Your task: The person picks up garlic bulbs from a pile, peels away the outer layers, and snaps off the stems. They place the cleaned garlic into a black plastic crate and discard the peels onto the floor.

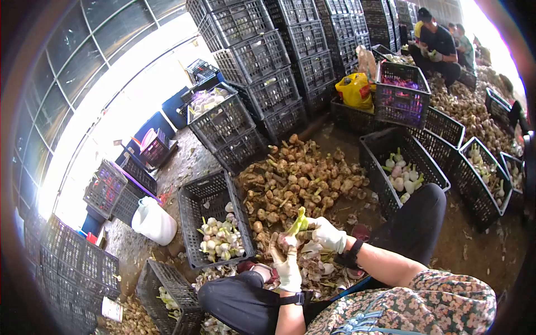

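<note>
A garlic bulb [288,241] with a short green-yellow stem is held between my gloved hands, in front of my knees. My left hand [288,269] is closed around the bulb from below. At the stem side, my right hand [329,234] is closed on the same garlic; its fingertips are partly hidden. Just beyond lies a heap of unpeeled, soil-brown garlic [304,181]. Peeled white garlic [221,239] fills part of a black crate [187,223] on the left. More white bulbs [403,174] lie in a black crate [385,139] on the right.
Loose garlic skins [321,265] cover the floor below my hands. Tall stacks of black crates [262,61] stand behind the heap. A white plastic jug [154,221] stands at left. Another person [438,47] crouches at far right beside a large garlic pile [463,111].
</note>
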Action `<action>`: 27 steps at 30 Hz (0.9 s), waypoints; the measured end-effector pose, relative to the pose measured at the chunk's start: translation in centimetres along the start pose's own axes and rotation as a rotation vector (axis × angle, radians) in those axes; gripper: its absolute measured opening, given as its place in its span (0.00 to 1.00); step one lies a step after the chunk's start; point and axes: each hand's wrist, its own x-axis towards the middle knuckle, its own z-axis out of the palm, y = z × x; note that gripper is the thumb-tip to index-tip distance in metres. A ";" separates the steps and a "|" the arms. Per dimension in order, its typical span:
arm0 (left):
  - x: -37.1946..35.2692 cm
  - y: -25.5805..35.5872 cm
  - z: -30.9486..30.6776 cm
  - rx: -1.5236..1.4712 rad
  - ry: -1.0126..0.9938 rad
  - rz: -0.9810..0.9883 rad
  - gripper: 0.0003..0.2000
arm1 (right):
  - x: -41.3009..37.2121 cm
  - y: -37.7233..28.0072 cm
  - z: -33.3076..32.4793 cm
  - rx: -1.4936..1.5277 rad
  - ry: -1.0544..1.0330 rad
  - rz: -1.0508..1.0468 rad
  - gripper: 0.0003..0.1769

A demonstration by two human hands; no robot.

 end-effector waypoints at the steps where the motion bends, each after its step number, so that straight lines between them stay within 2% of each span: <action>1: 0.2 -0.4 -0.3 0.002 0.005 0.000 0.34 | -0.1 0.0 0.2 -0.053 0.028 0.076 0.13; 3: 0.2 -0.7 -0.6 0.555 -0.009 0.276 0.34 | -0.3 0.4 0.7 -0.020 0.071 0.121 0.13; 4: -0.1 -0.4 -0.5 0.220 0.016 0.065 0.34 | -0.5 0.7 0.8 0.010 0.117 0.160 0.13; 5: 0.0 -0.2 -0.7 0.220 0.025 0.066 0.34 | -0.5 0.8 0.9 0.036 0.161 0.196 0.14; 6: 0.2 0.1 -1.1 0.062 -0.029 0.011 0.34 | -0.5 2.0 -0.7 -0.540 0.010 -0.294 0.17; 7: 0.4 0.5 -1.3 -0.097 -0.083 -0.042 0.34 | -0.3 2.8 -1.6 -0.539 0.000 -0.293 0.17; 9: 0.7 1.6 -1.8 -0.076 -0.100 -0.038 0.32 | -0.1 3.6 -2.7 -1.037 -0.156 -0.670 0.10; 10: 0.9 2.2 -2.1 -0.118 -0.131 -0.125 0.31 | -0.4 3.4 -3.1 -0.969 -0.198 -0.566 0.08; 11: 1.0 2.4 -2.2 -0.160 -0.164 -0.210 0.30 | -0.7 3.6 -2.7 -0.966 -0.204 -0.564 0.08; 12: 1.2 1.9 -2.0 -0.059 -0.165 -0.143 0.29 | -0.8 2.3 -1.5 -0.492 -0.018 -0.090 0.10; 13: 2.3 0.4 -2.7 -0.439 -0.220 -0.221 0.30 | -0.8 1.1 -0.4 -0.003 0.162 0.369 0.12; 14: 1.7 -1.4 -3.0 -0.243 -0.153 -0.129 0.30 | -0.5 0.3 0.4 -0.290 0.088 0.046 0.18; 15: 0.9 -1.5 -2.2 -0.046 -0.085 -0.040 0.30 | -0.7 -1.2 0.7 -0.423 0.033 0.128 0.20; 16: 0.9 -1.1 -2.3 0.115 -0.068 -0.011 0.31 | -0.4 -2.1 0.7 -0.358 0.025 0.225 0.18; 17: 0.9 -0.6 -2.5 0.116 -0.068 -0.013 0.31 | 0.0 -2.6 0.6 -0.293 0.019 0.321 0.16; 19: 0.8 2.0 -1.9 0.141 -0.201 -0.179 0.32 | 0.4 -1.7 -0.5 -0.159 0.066 0.214 0.10; 20: 0.7 1.9 -2.6 0.212 -0.295 -0.137 0.32 | 0.7 1.5 -1.7 -0.083 0.118 0.200 0.06; 21: 0.4 1.6 -2.4 0.195 -0.363 -0.093 0.28 | 1.3 7.3 -3.9 0.091 0.254 0.204 0.09; 23: -0.4 4.6 -0.2 -0.226 -0.217 -0.370 0.18 | 3.1 5.0 -3.9 0.734 0.719 0.511 0.06; 24: 0.9 3.5 -1.2 -0.613 -0.359 -0.536 0.14 | 3.0 3.8 -4.9 0.739 0.701 0.516 0.10; 25: 1.9 3.1 -1.8 -1.003 -0.498 -0.696 0.13 | 2.8 3.9 -6.2 0.118 0.508 0.508 0.18; 26: 0.6 2.8 -2.5 -0.480 -0.308 -0.413 0.12 | 2.2 4.4 -6.5 -0.392 0.370 0.442 0.24; 27: 1.0 3.0 -2.4 -0.482 -0.309 -0.408 0.12 | 2.2 2.6 -5.7 -0.896 0.211 0.352 0.30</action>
